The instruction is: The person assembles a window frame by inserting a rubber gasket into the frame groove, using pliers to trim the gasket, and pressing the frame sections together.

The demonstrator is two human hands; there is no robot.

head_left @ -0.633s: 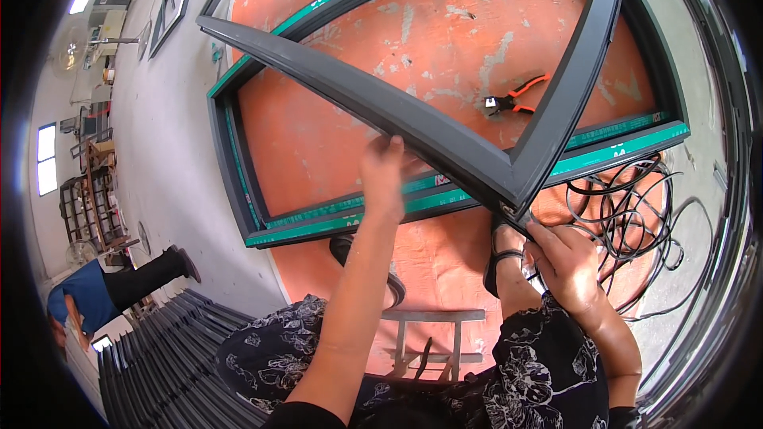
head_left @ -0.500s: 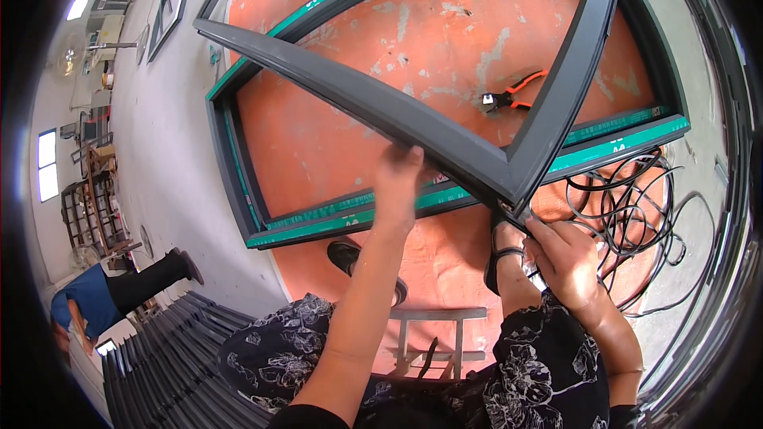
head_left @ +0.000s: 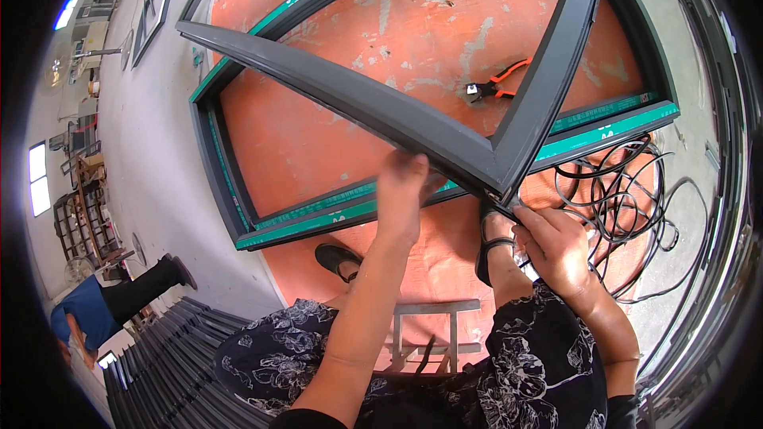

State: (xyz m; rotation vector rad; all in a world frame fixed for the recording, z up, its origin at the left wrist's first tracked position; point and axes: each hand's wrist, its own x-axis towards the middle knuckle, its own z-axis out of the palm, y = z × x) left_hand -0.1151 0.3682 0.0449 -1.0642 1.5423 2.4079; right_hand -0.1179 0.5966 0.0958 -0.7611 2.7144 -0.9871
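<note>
A dark grey mitred frame (head_left: pixel 429 115) is propped at a slant in front of me, its corner pointing toward my legs. Under the lower edge of its left bar is my left hand (head_left: pixel 401 183), thumb against the bar and the other fingers curled partly out of sight; it is slightly blurred. At the corner my right hand (head_left: pixel 556 242) is closed, thumb and fingers pinched together by the frame's edge. What lies in that pinch is too small to make out. Beneath is a larger dark frame with green film (head_left: pixel 334 218).
Orange-handled pliers (head_left: pixel 493 87) lie on the worn orange board (head_left: pixel 342 135). Thin black cord (head_left: pixel 628 191) is coiled loosely at right. A small metal stool (head_left: pixel 437 308) stands between my legs. Dark profiles (head_left: pixel 175 357) are stacked at lower left, near a person in blue (head_left: pixel 87 306).
The whole view has shifted a little, moving the frames and pliers slightly left. My left hand stays near the left bar, and my right hand remains at the corner.
</note>
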